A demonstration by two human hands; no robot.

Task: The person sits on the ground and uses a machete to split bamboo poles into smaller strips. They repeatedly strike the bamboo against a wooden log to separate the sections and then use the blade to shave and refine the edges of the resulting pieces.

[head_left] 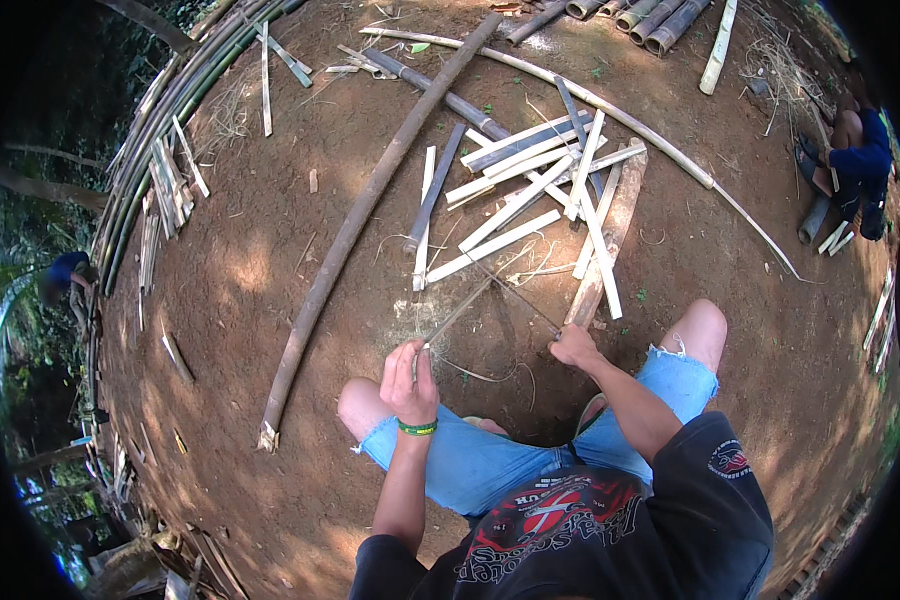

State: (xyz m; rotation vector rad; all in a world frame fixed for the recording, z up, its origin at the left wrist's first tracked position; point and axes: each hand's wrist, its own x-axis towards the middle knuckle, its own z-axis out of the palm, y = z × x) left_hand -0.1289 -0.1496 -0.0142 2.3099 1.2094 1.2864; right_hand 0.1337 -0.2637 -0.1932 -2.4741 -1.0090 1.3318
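I sit with my knees apart over bare brown soil. My left hand (410,384) is closed, pinching the near end of a thin bamboo strip (458,312) that slants away to the right. My right hand (575,347) is wrapped round the near end of a slim dark knife-like tool (526,302), its handle mostly hidden by the fingers. Strip and tool cross in front of me; whether they touch I cannot tell. Just beyond lies a loose pile of split bamboo slats (515,215), pale inside and dark outside, partly resting on a short log (610,240).
A long bamboo pole (365,210) lies slantwise on my left, and a thin curved pole (590,95) arcs behind the pile. Thick bamboo lengths (660,30) lie at the far side. Green poles (155,130) line the left edge. One person (860,160) is at right, another (65,275) far left.
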